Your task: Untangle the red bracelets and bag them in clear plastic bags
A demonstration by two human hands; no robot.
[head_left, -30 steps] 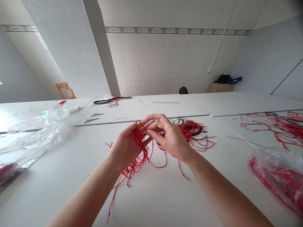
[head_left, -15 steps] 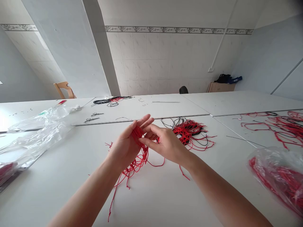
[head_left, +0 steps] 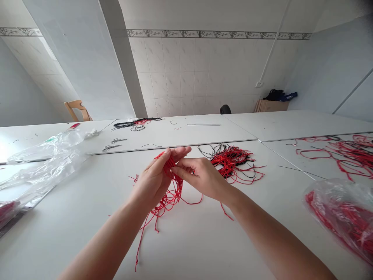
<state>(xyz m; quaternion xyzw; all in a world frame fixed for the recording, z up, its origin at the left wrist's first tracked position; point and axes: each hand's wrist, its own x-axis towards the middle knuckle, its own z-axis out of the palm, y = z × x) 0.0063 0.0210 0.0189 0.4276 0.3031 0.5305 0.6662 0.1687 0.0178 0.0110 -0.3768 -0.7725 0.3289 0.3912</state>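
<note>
A bundle of thin red cords [head_left: 175,190] lies across my left palm, its loose knotted ends hanging down toward the white table. My left hand [head_left: 154,175] is closed on it, thumb pressed over the strands and fingers stretched out behind. Against the bundle, my right hand [head_left: 201,175] pinches the cords between thumb and fingers. Single red strands trail onto the table below and between the wrists. Just past my right hand sits a tangled heap of red and black cords [head_left: 231,161].
Clear plastic bags [head_left: 49,159] spread over the left side. At right lies a plastic bag of red cords [head_left: 344,217], with more loose cords [head_left: 357,153] behind it. Scissors [head_left: 112,147], a black cord bundle [head_left: 128,124] and a ruler [head_left: 204,124] rest on the far table.
My left thumb and fingers have folded closer over the red cords, and a red loop now shows above the thumb. My right hand keeps its pinch in nearly the same place.
</note>
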